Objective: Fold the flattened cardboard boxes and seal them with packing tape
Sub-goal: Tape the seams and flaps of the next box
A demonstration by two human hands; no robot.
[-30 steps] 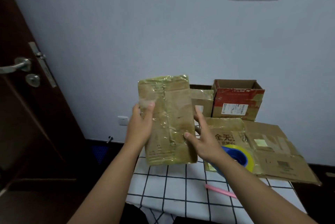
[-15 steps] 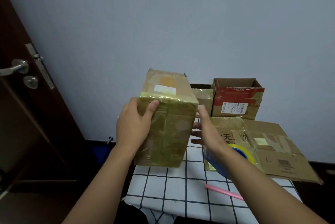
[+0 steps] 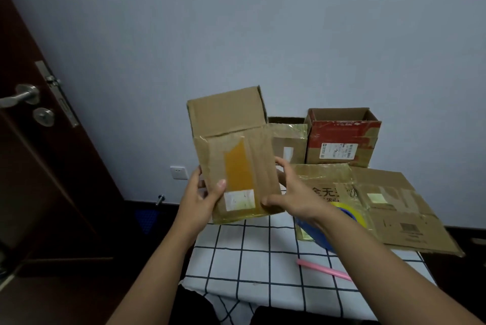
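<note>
Gripping both sides, a cardboard box (image 3: 238, 164) is held above the checked table (image 3: 263, 259) by left hand (image 3: 200, 197) and right hand (image 3: 294, 193); tape roll (image 3: 342, 215) lies just beyond the right fingers.

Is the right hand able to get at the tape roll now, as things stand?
Probably not right away: the right hand grips the small box together with the left hand. The tape roll lies uncovered on the table just beneath the right wrist, so once freed, likely yes.

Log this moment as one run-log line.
left hand: grips small box | right hand: grips same box | box: held above table, flap open | tape roll: on table
</note>
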